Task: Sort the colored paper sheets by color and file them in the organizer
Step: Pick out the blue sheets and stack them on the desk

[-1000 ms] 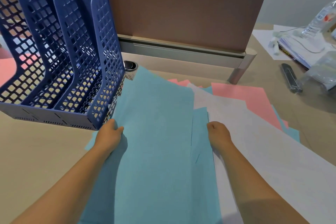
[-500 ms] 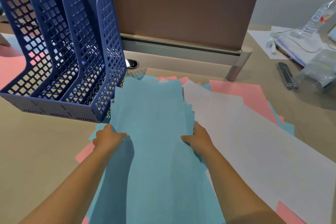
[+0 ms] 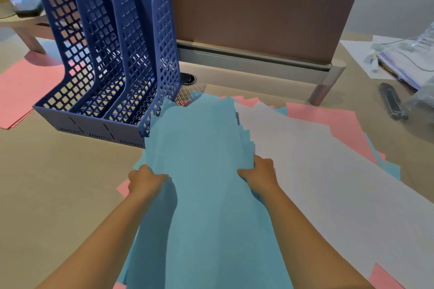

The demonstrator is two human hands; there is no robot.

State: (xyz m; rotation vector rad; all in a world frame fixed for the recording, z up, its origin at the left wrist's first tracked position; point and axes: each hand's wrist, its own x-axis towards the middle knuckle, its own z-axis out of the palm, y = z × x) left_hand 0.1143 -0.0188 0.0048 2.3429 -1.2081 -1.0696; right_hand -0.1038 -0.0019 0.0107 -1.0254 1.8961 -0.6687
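Blue sheets fanned, ragged-edged; left hand, right hand fingers gripping sides.

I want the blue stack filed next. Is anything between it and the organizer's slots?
Nothing visible blocks it. Both hands, left hand and right hand, grip the blue stack; its far edge sits beside the organizer, whose three slots look empty.

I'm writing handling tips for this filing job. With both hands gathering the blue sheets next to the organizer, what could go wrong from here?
1. The blue stack is fanned at its right edge, so loose sheets may slip from the right hand when lifted.
2. Pink sheets peek out beneath by the left hand and may ride along.
3. Uneven edges may snag on the organizer.
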